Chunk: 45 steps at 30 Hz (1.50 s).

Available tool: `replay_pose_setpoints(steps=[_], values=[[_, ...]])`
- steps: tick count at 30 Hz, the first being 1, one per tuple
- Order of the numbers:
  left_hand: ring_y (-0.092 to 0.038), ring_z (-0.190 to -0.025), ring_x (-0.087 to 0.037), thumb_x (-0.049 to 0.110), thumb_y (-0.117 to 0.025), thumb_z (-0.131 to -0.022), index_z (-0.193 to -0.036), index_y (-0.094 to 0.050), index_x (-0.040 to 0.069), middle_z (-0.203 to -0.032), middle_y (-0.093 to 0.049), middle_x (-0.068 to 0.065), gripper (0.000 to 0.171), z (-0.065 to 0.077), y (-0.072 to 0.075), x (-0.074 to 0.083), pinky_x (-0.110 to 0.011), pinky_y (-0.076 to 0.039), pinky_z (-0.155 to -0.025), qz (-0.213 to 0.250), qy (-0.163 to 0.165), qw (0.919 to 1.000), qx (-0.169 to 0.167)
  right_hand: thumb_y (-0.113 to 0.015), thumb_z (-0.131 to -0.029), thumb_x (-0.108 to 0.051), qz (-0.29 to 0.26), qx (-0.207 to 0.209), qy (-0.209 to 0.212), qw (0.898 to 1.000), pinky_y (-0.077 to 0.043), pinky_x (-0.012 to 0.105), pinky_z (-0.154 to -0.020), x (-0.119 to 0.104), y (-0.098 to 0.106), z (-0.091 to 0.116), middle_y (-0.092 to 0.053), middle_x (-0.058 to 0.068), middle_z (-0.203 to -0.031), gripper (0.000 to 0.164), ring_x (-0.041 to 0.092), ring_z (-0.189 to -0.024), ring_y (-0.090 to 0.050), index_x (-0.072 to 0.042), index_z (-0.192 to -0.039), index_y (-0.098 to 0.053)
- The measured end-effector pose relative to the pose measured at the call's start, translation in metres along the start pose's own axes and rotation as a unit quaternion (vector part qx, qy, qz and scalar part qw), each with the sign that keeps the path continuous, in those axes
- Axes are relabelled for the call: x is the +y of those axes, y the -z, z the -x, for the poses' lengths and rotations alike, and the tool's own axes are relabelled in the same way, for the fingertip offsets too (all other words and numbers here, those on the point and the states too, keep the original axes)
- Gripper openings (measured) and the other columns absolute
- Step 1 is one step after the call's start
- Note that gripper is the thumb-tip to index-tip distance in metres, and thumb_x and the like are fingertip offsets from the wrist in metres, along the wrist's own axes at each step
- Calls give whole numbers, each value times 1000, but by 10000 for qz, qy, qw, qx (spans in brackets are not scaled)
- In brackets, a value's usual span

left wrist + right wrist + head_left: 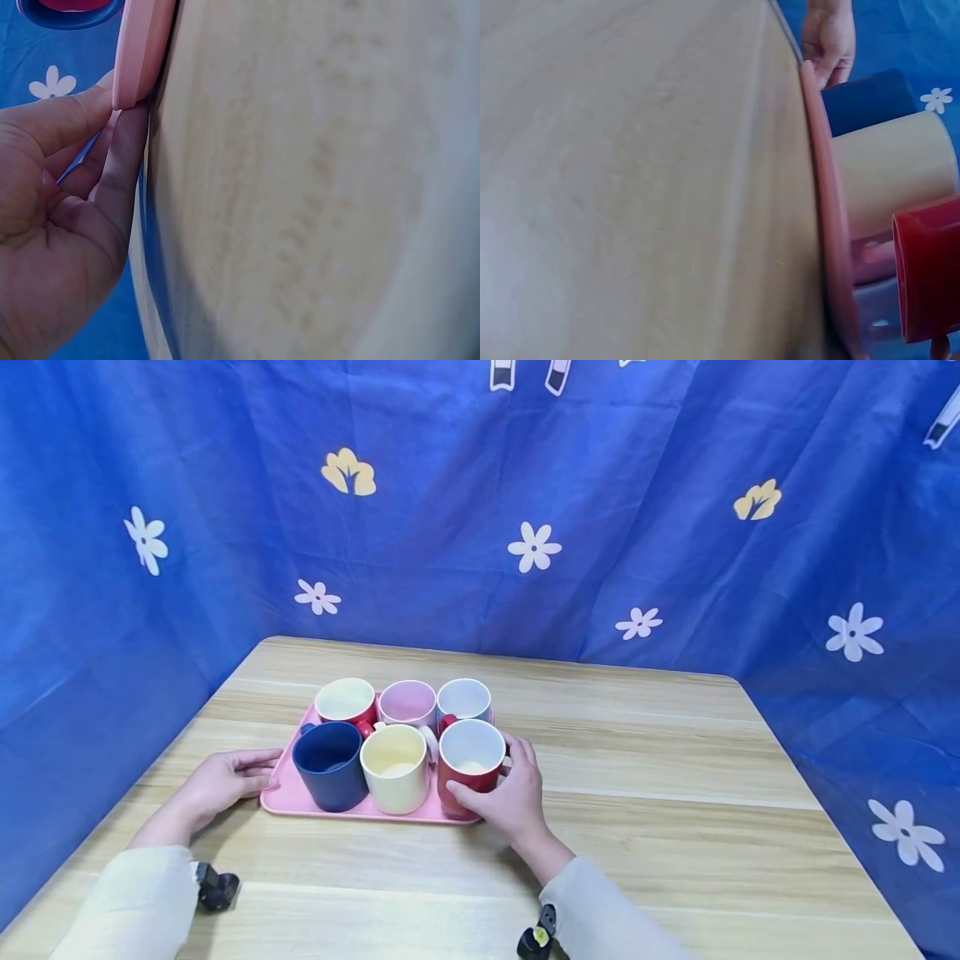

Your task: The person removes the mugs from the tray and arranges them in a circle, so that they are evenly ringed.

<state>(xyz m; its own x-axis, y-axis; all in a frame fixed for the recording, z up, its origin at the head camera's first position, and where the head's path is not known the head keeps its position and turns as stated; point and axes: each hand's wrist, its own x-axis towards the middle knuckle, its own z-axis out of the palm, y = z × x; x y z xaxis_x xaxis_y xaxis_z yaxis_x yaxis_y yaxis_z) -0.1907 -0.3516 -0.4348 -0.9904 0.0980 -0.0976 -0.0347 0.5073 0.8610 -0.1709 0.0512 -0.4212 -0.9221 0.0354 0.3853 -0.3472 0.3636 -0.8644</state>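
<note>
My left hand pinches the left front corner of a pink tray; in the left wrist view the thumb lies over the rim and fingers reach beneath it. My right hand grips a red mug with a white inside, at the tray's right front. In the right wrist view, a gap shows between that mug's base and the tray. Beside it in the front row are a cream mug and a navy mug. Behind stand another red mug, a pink mug and a pale blue mug.
The tray lies on a light wooden table, left of its middle. A blue cloth with white flowers hangs behind the table and along both sides. Small black devices are worn at both wrists.
</note>
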Motion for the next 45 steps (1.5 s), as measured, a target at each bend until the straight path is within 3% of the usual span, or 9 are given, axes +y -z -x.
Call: replay_pose_setpoints(steps=[9, 19, 30, 45], values=[[-60, -84, 4, 9, -73, -84, -132, -42, -17, -113, -63, -27, 64, -2, 0, 0, -16, -52, -73, -193, 66, 9998, -48, -91, -58, -31, -20, 30, 240, 9997, -54, 36, -78, -4, 31, 3, -54, -2, -113, 78, 17, -101, -54, -10, -124, -55], [-60, -84, 4, 11, -73, -85, -133, -41, -17, -110, -64, -25, 64, -3, 1, 1, -15, -51, -72, -212, 53, 9997, -68, -91, -59, -26, 134, 128, 259, 9995, -54, 39, -75, 7, 65, 9, -56, -1, -113, 76, 16, -102, -53, -10, -125, -55], [-60, -85, 5, 11, -73, -85, -133, -40, -17, -116, -60, -29, 64, -3, 1, 0, -15, -51, -73, -295, 83, 9995, -114, -91, -59, -26, 557, 340, -83, 9978, -54, 39, -77, 29, 94, 6, -55, 4, -114, 81, 20, -102, -53, -4, -127, -53], [-60, -86, 4, 10, -72, -85, -132, -40, -18, -118, -59, -30, 64, -2, 0, 0, -15, -51, -74, -135, 20, 9999, -79, -90, -62, -25, 914, 719, -466, 9921, -54, 45, -83, 61, 114, -22, -52, 13, -119, 81, 27, -108, -49, 1, -128, -51]])
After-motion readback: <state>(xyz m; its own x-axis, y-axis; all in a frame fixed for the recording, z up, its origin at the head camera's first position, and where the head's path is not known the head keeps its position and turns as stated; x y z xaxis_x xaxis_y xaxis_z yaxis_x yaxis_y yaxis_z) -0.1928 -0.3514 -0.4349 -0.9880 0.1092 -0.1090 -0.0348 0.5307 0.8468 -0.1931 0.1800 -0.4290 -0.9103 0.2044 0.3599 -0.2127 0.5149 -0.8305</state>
